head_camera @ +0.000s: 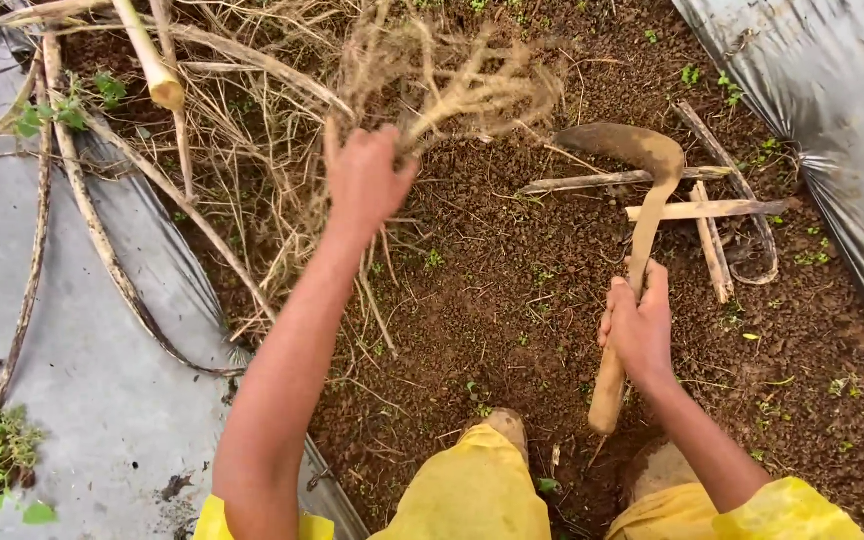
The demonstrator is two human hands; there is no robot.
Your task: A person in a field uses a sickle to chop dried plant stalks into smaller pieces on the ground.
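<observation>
The left hand, reaching up toward the upper middle of the frame, is clenched around a tangled clump of dry, pale straw-coloured roots and stalks, which fans out above and to the right of the fist and is blurred; more dry stems of the same colour trail down under the wrist over the dark brown crumbly soil; the right hand, at the right of centre, is wrapped tight about the worn wooden handle of a small sickle-like hoe with a curved, mud-caked metal blade, the handle's butt sticking out below the fist and the blade arching over the soil in the upper right, its tip pointing left; just beside the blade lie several short pale broken sticks, crossed over each other on the ground; a sheet of grey plastic mulch covers the left side of the frame, with long thin dry vines lying across its edge, and another grey sheet runs down the right edge; at the bottom of the frame the person's yellow garment shows, with a mud-covered boot toe above it
</observation>
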